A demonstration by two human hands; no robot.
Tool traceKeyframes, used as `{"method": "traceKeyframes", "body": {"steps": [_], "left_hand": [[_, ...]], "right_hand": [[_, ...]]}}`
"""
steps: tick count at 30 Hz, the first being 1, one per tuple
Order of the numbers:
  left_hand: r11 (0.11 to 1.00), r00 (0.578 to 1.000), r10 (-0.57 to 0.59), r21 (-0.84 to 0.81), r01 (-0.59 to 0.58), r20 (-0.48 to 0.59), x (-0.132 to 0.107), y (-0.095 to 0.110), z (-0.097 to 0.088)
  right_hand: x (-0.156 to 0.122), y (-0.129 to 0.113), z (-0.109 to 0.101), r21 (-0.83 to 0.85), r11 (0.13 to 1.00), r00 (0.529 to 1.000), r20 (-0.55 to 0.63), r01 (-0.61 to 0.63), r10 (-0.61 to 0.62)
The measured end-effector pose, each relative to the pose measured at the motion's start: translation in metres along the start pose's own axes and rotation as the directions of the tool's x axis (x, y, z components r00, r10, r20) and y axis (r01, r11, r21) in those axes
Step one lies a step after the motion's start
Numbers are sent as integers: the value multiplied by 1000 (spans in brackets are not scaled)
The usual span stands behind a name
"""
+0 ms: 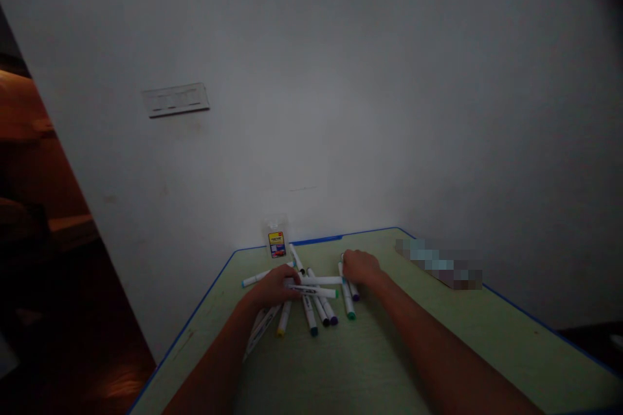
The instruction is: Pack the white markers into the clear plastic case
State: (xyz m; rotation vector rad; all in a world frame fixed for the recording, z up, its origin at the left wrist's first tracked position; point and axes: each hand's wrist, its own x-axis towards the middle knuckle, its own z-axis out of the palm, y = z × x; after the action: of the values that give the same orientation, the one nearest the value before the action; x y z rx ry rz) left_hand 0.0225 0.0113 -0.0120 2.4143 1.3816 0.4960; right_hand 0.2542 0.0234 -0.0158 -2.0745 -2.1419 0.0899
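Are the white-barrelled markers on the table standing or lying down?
Lying flat: the white-barrelled markers rest on their sides across the pale green tabletop.

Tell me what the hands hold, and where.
The right hand may grip a white teal-capped marker's far end; whether the left hand holds anything is unclear.

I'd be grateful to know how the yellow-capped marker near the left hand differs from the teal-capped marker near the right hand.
The yellow-capped marker has a yellow end, the teal-capped marker a teal one. The first slants toward the left hand; the second runs up under the right hand. More barrel shows on the teal-capped marker than on the yellow-capped marker. Both have white barrels and lie on the green tabletop.
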Motion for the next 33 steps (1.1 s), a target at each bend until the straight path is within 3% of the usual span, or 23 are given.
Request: {"method": "traceKeyframes", "body": {"steps": [9,15,19,23,26,29,33], "left_hand": [[1000,999,11,-20,-12,-36,1,0,0],[999,991,-17,27,21,-133,4,-5,-1],[993,977,-76,72,92,-201,3,-9,-14],[974,956,-161,117,194,-245,-16,-22,-28],[955,950,-235,133,265,-206,-42,-32,-31],[945,945,-291,106,308,-149,-65,-33,-23],[927,942,-298,190,324,-154,-75,-13,-6]], "right_hand": [[-2,-3,2,8,992,991,26,129,-129],[-6,-9,-2,44,981,981,52,187,-189],[-8,-12,-3,72,974,975,40,215,-218],[-7,-13,-1,109,966,971,28,233,-237],[-6,-14,0,144,960,968,29,242,-248],[-5,-16,2,173,954,967,21,246,-253],[-7,-19,3,186,949,966,-9,256,-259]]}}
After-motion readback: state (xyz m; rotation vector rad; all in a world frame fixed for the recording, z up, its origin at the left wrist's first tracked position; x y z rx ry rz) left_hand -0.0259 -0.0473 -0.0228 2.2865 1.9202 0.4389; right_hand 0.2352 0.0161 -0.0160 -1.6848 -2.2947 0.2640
